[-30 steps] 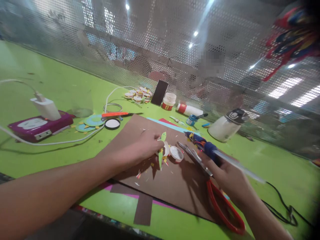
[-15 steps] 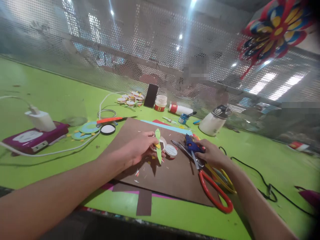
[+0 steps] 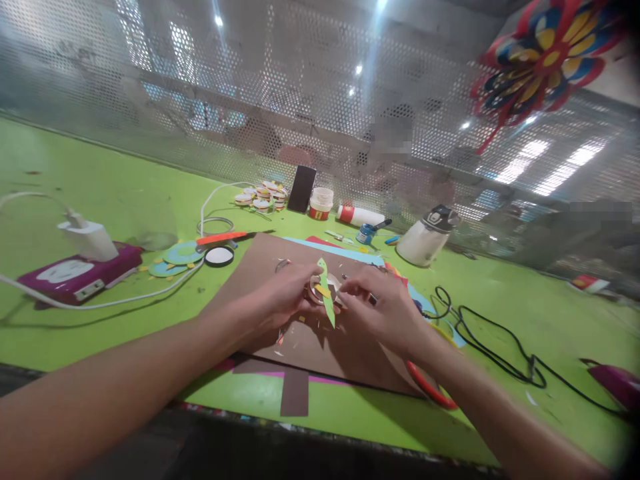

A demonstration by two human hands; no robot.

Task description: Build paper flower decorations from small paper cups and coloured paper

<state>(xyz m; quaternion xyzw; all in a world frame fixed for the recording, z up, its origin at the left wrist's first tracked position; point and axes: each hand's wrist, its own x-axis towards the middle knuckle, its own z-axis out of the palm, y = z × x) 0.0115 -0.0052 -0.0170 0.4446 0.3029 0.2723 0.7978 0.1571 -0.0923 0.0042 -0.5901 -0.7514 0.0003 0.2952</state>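
Observation:
My left hand point(image 3: 283, 297) is closed on a round white paper ring point(image 3: 316, 288) above the brown board. A pointed light-green paper piece point(image 3: 327, 303) with a small yellow strip lies across the ring. My right hand point(image 3: 383, 303) is beside the ring's right edge, its fingers bent together; what lies between the fingertips is hidden. Red-handled scissors point(image 3: 433, 388) lie under my right forearm, mostly covered. The blue glue gun is largely hidden behind my right hand. Small paper scraps lie on the brown board point(image 3: 245, 280).
On the green table point(image 3: 165, 360) stand a phone point(image 3: 302, 189), a white-and-red cup point(image 3: 321, 202) and a white spray bottle point(image 3: 424, 239). An orange cutter point(image 3: 223, 238) and purple power strip point(image 3: 83, 273) are at left. A black cord point(image 3: 493, 340) curls at right.
My right hand has moved left from the glue gun to the paper ring. The white disc that lay beside the ring no longer shows. My left hand has tilted the green piece slightly.

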